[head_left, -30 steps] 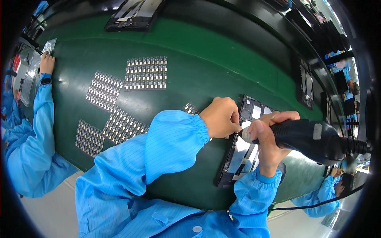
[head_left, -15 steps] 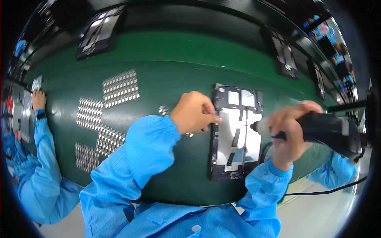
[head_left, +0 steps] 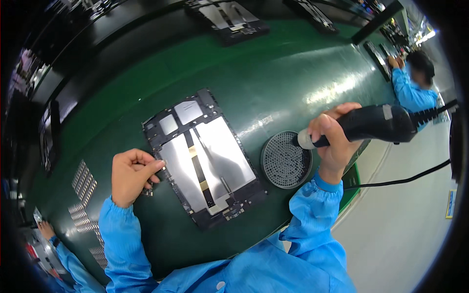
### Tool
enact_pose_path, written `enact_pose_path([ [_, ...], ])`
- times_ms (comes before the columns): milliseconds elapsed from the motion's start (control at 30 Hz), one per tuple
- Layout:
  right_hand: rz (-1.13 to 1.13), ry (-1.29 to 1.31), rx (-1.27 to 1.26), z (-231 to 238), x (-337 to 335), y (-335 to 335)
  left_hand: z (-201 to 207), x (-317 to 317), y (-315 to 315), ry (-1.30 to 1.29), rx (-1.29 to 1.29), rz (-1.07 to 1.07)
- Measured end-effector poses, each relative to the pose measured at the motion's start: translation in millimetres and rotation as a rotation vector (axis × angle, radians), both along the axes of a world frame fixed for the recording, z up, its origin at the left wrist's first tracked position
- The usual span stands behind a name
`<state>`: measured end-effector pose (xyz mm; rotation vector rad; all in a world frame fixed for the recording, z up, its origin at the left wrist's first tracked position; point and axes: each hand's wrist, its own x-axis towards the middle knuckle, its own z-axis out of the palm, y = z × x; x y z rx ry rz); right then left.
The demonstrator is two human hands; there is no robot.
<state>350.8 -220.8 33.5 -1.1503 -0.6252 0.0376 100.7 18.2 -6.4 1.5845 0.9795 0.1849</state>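
An opened tablet [head_left: 227, 151] with a black frame and silvery battery panels lies on the green bench in front of me. At its left edge is my left hand [head_left: 131, 175], closed, thumb and forefinger pinched; whatever sits between the tips is too small to name. A few small metal pieces [head_left: 148, 191] lie just beneath those fingers. My right hand [head_left: 337, 139] is wrapped round a black electric screwdriver [head_left: 376, 123]. Its dark tip reaches over the rim of a round dish [head_left: 281, 163] with a perforated grid inside, right of the tablet.
Sheets of small metal parts [head_left: 84, 183] lie at the left. More opened tablets [head_left: 228, 19] stand along the back. One co-worker's hand [head_left: 46, 229] rests at far left; another person [head_left: 413, 88] works at far right. A cable [head_left: 405, 176] crosses beside a green bin [head_left: 352, 188].
The screwdriver has gone from the tablet's right side to the round dish, which now shows fully. My view has turned rightward. My left hand remains pinched at the tablet's left edge.
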Motion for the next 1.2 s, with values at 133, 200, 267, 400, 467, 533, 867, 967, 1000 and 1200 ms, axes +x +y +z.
enact_pose_path([
  [133, 0.021, -0.027, 0.012, -6, 6, 3, 0, -1, -2, -0.035, 0.000, 0.010],
  [200, 0.027, -0.040, 0.002, -8, 9, 3, 0, 0, -2, -0.030, 0.007, 0.006],
  [267, 0.029, -0.047, 0.003, -9, 11, 0, 0, -1, -2, -0.034, 0.008, 0.009],
  [400, 0.024, -0.038, 0.003, -9, 12, 2, -1, 0, -3, -0.039, 0.016, 0.006],
  [467, 0.020, -0.029, -0.011, -9, 11, 3, 0, 1, -4, -0.032, 0.020, 0.002],
  [533, 0.021, -0.027, -0.027, -9, 10, 6, 2, 1, -3, -0.030, 0.014, 0.005],
  [867, 0.005, -0.048, -0.082, -7, 5, 8, -3, -5, 5, -0.054, -0.042, -0.012],
  [967, -0.028, -0.041, -0.052, 4, -2, 8, 1, -7, 9, -0.055, -0.047, 0.026],
  [1000, -0.007, -0.061, -0.011, 9, -6, 11, 2, -5, 8, -0.055, -0.045, 0.037],
  [1200, 0.315, -0.137, 0.061, 41, -40, 60, -2, -9, 10, -0.062, -0.083, 0.012],
])
